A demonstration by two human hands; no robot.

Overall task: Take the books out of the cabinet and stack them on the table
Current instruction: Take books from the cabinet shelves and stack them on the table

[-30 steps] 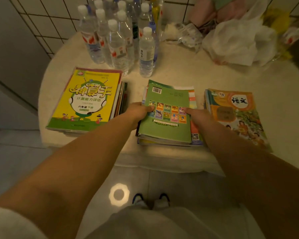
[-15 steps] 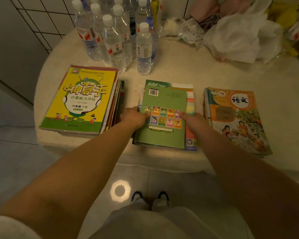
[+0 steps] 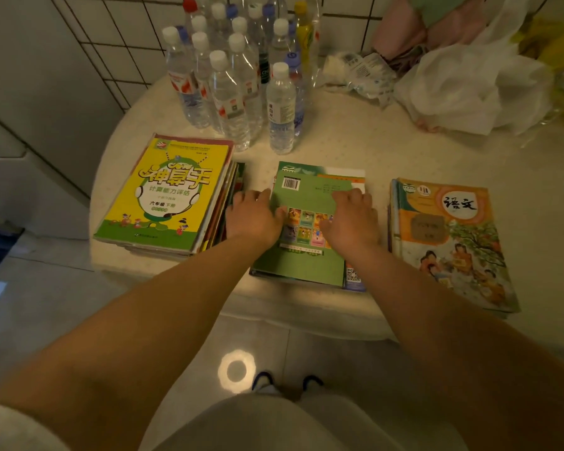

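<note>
a round pale table [image 3: 355, 148] carries three book stacks [image 3: 310, 229], clustered water bottles [image 3: 232, 92] and plastic bags [image 3: 463, 89].

Both hands [image 3: 302, 219] on green book [image 3: 306, 255]

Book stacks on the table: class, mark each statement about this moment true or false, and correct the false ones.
1. Both hands rest on the green book of the middle stack. True.
2. The yellow book tops the right stack. False: it tops the left stack.
3. Water bottles stand behind the stacks. True.
4. The left hand holds a bottle. False: it lies at the green book's left edge.
5. The right hand lies on the orange book. False: it lies on the green book.
</note>
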